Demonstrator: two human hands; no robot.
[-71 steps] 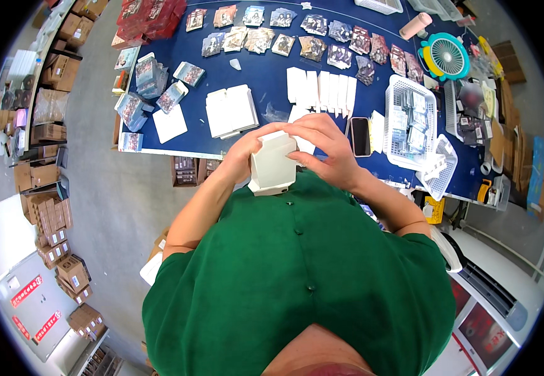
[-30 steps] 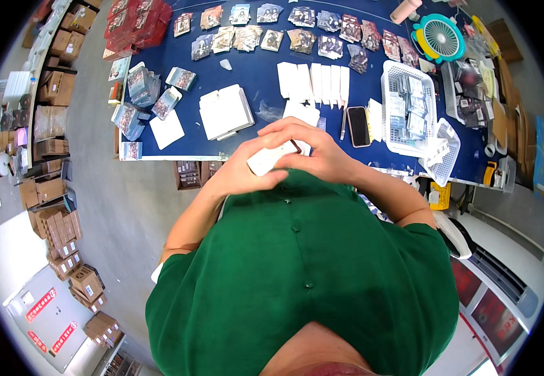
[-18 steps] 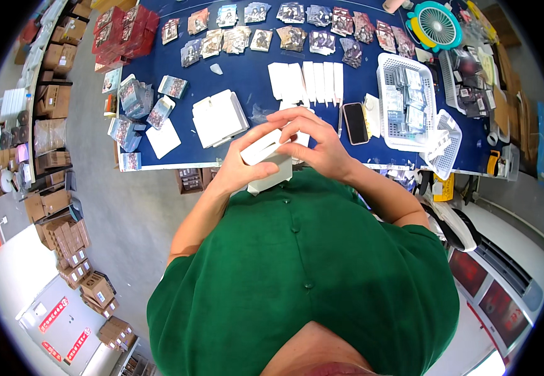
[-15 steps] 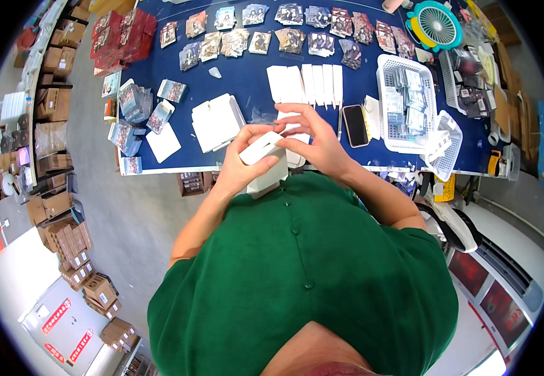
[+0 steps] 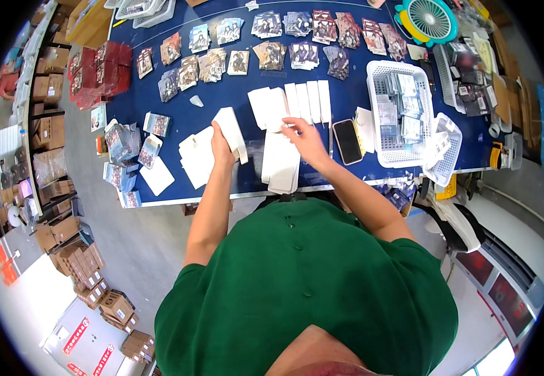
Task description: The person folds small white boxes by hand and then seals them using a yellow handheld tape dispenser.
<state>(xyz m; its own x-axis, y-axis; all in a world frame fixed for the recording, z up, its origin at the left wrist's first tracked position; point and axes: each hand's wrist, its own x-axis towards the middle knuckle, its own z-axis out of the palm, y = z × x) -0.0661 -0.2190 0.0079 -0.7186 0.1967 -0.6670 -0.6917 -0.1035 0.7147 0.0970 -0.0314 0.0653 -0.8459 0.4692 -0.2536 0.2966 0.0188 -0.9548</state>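
Left hand (image 5: 222, 149) is gripping a white carton (image 5: 230, 128), fingers along its left side, over the table's (image 5: 353, 100) near left. Right hand (image 5: 308, 143) is sitting at the flat white cartons (image 5: 281, 160); can't tell if its fingers are pinching. Guessing light, stiffish, crushable, so I'd be holding its long edges.

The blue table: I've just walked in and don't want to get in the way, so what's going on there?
A person in a green shirt works at the blue table. The left hand holds a white box by a white stack. The right hand is at some white pieces; whether it grips one is unclear. Printed card piles line the far side, and a phone lies beside a white basket of small packs.
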